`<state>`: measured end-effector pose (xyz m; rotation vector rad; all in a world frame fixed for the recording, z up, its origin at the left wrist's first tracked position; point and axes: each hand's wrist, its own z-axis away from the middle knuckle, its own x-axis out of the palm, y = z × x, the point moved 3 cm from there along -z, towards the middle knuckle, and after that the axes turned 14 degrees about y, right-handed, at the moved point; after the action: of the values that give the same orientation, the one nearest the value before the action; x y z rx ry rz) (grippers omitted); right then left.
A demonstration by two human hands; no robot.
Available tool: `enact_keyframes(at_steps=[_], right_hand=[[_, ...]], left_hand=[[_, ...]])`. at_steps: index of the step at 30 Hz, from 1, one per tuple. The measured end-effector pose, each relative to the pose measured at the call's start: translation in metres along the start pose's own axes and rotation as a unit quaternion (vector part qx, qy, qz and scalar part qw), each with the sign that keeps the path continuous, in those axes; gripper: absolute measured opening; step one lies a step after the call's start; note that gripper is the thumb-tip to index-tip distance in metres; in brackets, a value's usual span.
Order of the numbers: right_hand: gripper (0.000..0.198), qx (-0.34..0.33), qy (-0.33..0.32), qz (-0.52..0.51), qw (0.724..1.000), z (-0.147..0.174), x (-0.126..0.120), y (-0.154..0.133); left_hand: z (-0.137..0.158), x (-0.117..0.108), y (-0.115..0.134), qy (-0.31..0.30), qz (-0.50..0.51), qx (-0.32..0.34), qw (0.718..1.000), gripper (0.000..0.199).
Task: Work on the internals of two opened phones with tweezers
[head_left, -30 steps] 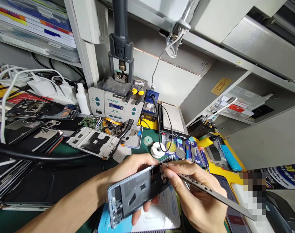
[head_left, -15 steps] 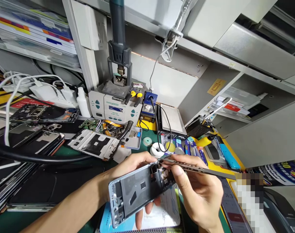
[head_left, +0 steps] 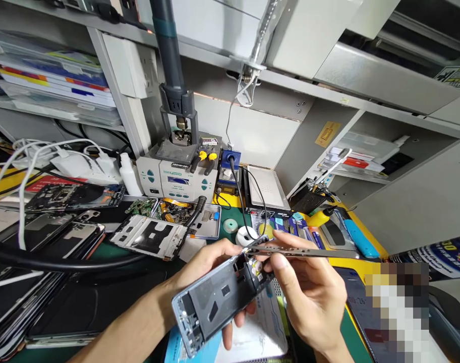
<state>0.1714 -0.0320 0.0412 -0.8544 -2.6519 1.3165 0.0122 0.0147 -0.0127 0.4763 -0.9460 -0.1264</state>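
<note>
My left hand (head_left: 209, 259) holds a phone frame (head_left: 224, 305) from below, tilted, with its inner side facing me. The frame is dark inside with a blue-grey rim, and small parts show at both ends. Between the thumb and fingers of my right hand (head_left: 309, 295) is a pair of metal tweezers (head_left: 305, 251), a long flat strip with small holes. The tweezer tips reach the frame's upper far end, near its edge. Whether they grip anything there is too small to tell.
A hot-air station (head_left: 180, 179) stands behind, with a black hose (head_left: 82, 249) crossing at left. Phone frames (head_left: 150, 234) and screens (head_left: 90, 302) lie at left. Solder spools (head_left: 246, 235) sit ahead. A lit phone (head_left: 362, 307) rests at right, and a white-blue packet (head_left: 252, 335) lies underneath.
The view has shifted slightly. The phone frame sits a little lower and more to the right, and the tweezers lie flatter, closer to level. Both hands keep their holds.
</note>
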Motion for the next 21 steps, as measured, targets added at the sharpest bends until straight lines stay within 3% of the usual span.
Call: enact_keyframes(at_steps=[11, 21], right_hand=[[0.026, -0.016, 0.029, -0.02, 0.999, -0.0046, 0.0028, -0.0009], [0.027, -0.052, 0.055, 0.001, 0.997, -0.0024, 0.0063, -0.0073]], left_hand=[[-0.0007, 0.0033, -0.0021, 0.08, 0.008, 0.072, 0.994, 0.055], [0.0017, 0.0061, -0.0017, 0.104, 0.011, 0.063, 0.993, 0.055]])
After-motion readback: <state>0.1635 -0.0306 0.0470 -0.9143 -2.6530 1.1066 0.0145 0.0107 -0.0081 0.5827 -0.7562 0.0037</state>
